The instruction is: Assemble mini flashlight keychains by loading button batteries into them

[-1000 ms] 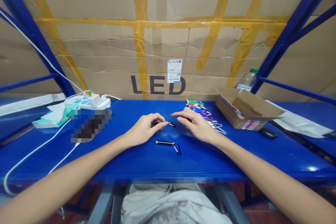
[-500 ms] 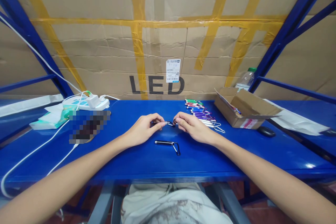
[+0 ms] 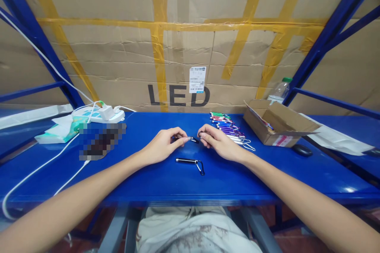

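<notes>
My left hand (image 3: 170, 142) pinches a slim black keychain flashlight (image 3: 193, 139), whose silver end points right from between thumb and fingers; the rest of its body is mostly hidden. Just to the right, my right hand (image 3: 215, 138) has thumb and fingers closed on a small dark curved piece (image 3: 200, 134), which looks like a carabiner. A short gap lies between the two hands. Below them, a second black keychain flashlight (image 3: 185, 161) rests on the blue table (image 3: 148, 182), its black carabiner (image 3: 202, 168) attached at the right end.
Several keychain flashlights in green, red, blue, purple and silver (image 3: 227, 126) lie in a row beyond my right hand. An open cardboard box (image 3: 280, 132), a black mouse (image 3: 302, 150) and a bottle (image 3: 279, 91) stand right. Left are tissues (image 3: 57, 132), a power strip (image 3: 109, 115) and white cables.
The silver and dark link between the hands now angles down to the right, and a gap shows between it and my right fingers. Both hands stay nearly in place.
</notes>
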A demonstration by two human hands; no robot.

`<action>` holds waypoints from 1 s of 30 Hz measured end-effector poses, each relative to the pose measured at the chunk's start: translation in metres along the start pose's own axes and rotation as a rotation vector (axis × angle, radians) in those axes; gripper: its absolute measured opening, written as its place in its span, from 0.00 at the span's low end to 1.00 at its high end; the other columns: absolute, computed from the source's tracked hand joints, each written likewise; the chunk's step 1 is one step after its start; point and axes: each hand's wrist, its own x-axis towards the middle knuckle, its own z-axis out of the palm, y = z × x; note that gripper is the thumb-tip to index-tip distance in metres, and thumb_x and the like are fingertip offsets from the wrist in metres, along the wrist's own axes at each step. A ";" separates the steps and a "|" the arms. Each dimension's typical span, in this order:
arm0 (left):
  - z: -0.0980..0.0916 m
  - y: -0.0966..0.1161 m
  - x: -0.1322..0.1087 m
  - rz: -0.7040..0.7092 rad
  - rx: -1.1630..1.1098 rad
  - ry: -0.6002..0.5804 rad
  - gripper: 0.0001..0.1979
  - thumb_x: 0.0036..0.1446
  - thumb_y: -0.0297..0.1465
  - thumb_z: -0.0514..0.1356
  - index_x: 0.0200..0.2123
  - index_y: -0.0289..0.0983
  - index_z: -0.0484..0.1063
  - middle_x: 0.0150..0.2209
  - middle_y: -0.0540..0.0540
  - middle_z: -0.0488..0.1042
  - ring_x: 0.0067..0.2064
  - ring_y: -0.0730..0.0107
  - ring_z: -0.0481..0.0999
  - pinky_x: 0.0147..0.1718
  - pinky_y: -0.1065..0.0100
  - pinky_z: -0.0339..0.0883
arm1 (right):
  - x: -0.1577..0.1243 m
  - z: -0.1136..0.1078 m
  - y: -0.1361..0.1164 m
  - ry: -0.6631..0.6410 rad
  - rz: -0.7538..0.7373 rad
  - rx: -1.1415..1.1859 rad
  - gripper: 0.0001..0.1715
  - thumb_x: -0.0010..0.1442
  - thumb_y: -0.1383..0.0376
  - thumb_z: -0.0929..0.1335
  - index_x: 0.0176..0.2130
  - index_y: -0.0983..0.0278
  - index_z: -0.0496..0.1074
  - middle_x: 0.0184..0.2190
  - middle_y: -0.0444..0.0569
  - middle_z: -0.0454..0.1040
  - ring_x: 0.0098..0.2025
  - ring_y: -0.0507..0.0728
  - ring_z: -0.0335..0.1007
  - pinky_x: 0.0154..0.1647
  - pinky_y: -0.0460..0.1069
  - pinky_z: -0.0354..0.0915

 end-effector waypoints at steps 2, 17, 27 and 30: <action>0.000 -0.001 0.000 -0.002 -0.001 0.000 0.17 0.70 0.46 0.62 0.46 0.38 0.79 0.37 0.47 0.83 0.39 0.64 0.80 0.42 0.65 0.71 | -0.001 0.001 -0.002 0.002 0.012 0.017 0.17 0.76 0.50 0.64 0.46 0.61 0.68 0.30 0.40 0.64 0.31 0.54 0.59 0.33 0.50 0.59; 0.003 0.001 0.000 -0.022 -0.057 -0.031 0.18 0.70 0.46 0.62 0.47 0.37 0.78 0.33 0.48 0.81 0.37 0.65 0.80 0.40 0.66 0.72 | -0.004 0.001 -0.007 -0.038 0.041 -0.054 0.12 0.74 0.57 0.64 0.49 0.61 0.70 0.30 0.39 0.61 0.30 0.53 0.56 0.33 0.49 0.57; 0.003 0.001 -0.001 -0.021 -0.074 -0.041 0.17 0.71 0.45 0.62 0.46 0.38 0.78 0.34 0.48 0.81 0.37 0.65 0.80 0.41 0.66 0.70 | -0.006 0.004 -0.010 -0.060 0.032 -0.089 0.22 0.78 0.47 0.60 0.42 0.60 0.66 0.34 0.43 0.65 0.34 0.54 0.60 0.36 0.49 0.62; 0.003 0.001 -0.001 -0.014 -0.069 -0.034 0.17 0.71 0.46 0.62 0.46 0.38 0.78 0.34 0.48 0.81 0.38 0.65 0.80 0.41 0.66 0.71 | -0.005 0.003 -0.010 -0.052 -0.009 -0.177 0.23 0.79 0.47 0.59 0.40 0.60 0.65 0.35 0.44 0.67 0.38 0.56 0.63 0.43 0.51 0.63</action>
